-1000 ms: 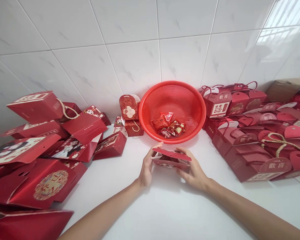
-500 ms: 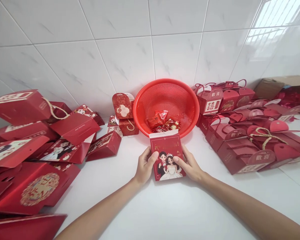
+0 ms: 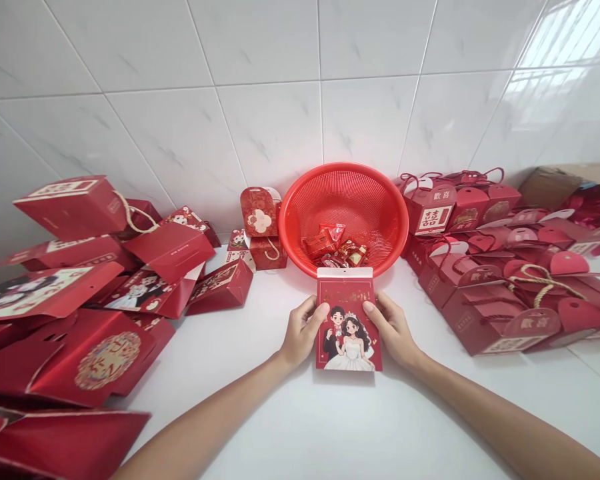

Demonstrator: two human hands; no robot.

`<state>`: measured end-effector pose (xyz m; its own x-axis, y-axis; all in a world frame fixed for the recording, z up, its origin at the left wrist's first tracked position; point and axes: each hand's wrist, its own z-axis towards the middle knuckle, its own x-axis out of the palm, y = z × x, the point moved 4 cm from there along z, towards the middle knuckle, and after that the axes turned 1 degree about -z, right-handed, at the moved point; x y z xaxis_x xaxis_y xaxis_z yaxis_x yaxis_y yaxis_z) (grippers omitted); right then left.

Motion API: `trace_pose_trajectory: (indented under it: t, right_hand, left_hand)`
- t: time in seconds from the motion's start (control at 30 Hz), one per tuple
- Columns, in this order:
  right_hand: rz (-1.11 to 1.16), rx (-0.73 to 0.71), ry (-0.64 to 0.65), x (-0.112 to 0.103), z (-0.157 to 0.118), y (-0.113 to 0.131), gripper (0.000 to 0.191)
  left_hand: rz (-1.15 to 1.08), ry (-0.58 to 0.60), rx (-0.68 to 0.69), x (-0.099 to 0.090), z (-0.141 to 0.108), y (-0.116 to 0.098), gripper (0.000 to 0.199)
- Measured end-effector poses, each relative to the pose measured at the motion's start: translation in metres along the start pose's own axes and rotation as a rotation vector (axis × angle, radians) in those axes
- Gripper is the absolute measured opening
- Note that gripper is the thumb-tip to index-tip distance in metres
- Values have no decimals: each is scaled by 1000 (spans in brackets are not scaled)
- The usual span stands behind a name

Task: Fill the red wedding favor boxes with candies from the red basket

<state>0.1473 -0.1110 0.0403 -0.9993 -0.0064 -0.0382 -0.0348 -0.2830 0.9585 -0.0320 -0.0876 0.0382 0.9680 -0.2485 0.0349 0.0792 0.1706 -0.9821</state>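
- Tiled wall [image 3: 270,47] is seen behind everything; reflection at upper right.
- White tabletop [image 3: 290,427] is spread below, carrying all the goods.
- Left box heap [image 3: 95,252] is piled loosely, several boxes tipped on their sides.
- Right box group [image 3: 450,320] is packed closely, cord handles up.
- Red basket [image 3: 347,197] is set between the two, near the wall.
- Printed box [image 3: 350,333] is held just in front of the basket, at centre, figure side to the camera, pale top strip [image 3: 345,273] uppermost. Whether its bottom edge is rested on the tabletop can't be told.
- Left hand [image 3: 300,333] and right hand [image 3: 394,330] are placed one per side edge, about level. Fingers [image 3: 321,313] are closed on the box, thumbs on the front, the rest mostly hidden behind.
- For a good hold: pressure should be light and matched on both sides so the thin-looking card isn't creased; thumbs are best left near the edges, the top strip unpinched.
- Wrapped packets [image 3: 335,247] are lying in the basket, untouched.
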Motion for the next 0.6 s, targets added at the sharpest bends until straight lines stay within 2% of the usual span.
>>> trace_pose_trajectory:
  t: [0.13,0.33,0.6]
  right_hand:
    - [26,27,23,1,0,-1,39]
    - [3,22,66,3,-7,3,36]
    - [-16,1,85,4,-8,2,37]
  left_hand:
    - [-31,12,6,0,1,0,37]
    - [-135,21,-14,1,5,-16,35]
    - [-91,26,-2,0,4,-23,34]
